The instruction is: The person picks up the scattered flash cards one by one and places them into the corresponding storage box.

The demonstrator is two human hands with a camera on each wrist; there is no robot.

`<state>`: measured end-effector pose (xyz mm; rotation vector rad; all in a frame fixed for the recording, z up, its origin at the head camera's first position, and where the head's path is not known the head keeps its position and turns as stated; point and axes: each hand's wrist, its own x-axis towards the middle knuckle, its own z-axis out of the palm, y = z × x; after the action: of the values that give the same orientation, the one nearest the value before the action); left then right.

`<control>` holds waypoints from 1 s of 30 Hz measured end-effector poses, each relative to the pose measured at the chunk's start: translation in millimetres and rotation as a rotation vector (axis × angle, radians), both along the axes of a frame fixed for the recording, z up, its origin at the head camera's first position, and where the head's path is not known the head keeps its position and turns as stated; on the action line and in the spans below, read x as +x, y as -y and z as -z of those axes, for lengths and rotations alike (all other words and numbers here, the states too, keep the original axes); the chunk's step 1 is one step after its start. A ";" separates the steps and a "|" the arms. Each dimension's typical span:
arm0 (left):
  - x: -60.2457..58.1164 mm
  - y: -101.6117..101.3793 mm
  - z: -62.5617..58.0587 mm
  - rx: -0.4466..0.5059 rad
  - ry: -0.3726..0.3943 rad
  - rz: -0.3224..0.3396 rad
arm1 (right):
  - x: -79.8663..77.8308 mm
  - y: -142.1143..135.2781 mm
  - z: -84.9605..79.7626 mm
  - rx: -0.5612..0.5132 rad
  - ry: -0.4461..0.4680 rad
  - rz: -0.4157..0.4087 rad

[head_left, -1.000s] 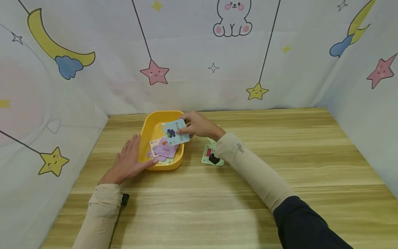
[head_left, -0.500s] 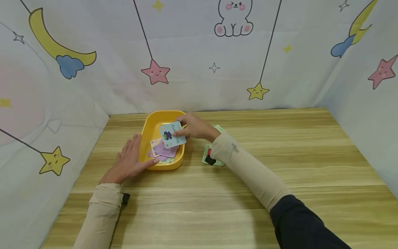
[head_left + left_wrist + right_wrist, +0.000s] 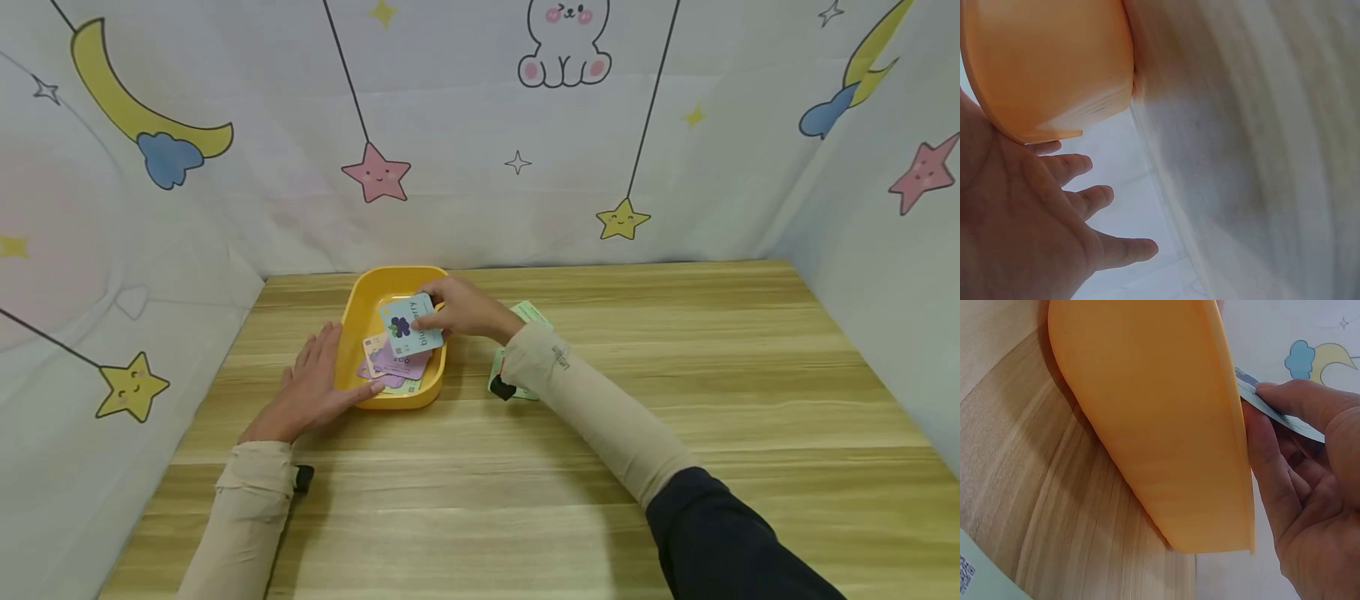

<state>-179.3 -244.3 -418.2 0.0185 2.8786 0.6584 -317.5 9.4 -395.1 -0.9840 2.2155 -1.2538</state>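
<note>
A light blue blueberry card (image 3: 411, 326) is pinched between the thumb and fingers of my right hand (image 3: 468, 308), over the yellow tray (image 3: 360, 310). In the right wrist view the card (image 3: 1297, 424) shows nearly edge-on beside the tray's rim (image 3: 1244, 456). Below it in the tray lie several cards, among them a purple card (image 3: 408, 367) and a cream one (image 3: 372, 344). My left hand (image 3: 307, 392) rests against the tray's left side, fingers straight and thumb along the near rim. The left wrist view shows its palm (image 3: 1029, 212) touching the tray (image 3: 1054, 62).
To the right of the tray, partly under my right forearm, lie a green card (image 3: 531, 312) and another green card (image 3: 525, 393) on the wooden table (image 3: 480, 500). A white printed cloth (image 3: 465, 225) hangs along the table's back edge.
My right hand has moved left and slightly down, carrying the blueberry card further over the tray. More of the far green card shows from behind the sleeve. My left hand has stayed put.
</note>
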 end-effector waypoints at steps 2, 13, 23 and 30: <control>0.5 0.2 -0.1 0.004 -0.002 0.003 | 1.3 1.3 0.5 0.004 0.013 0.004; -1.3 -0.2 -1.8 0.000 0.000 0.020 | 4.4 14.0 0.2 0.071 -0.070 0.064; -1.6 1.7 -2.8 0.009 0.006 0.018 | 7.1 6.8 -11.4 0.162 -0.286 0.153; 0.0 1.7 -2.1 0.000 0.015 0.012 | 5.4 -30.7 -20.1 0.091 -0.250 0.232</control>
<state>-179.4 -246.1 -416.1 0.0309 2.8615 0.6534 -312.1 40.2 -375.0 -0.9114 2.6188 -1.1649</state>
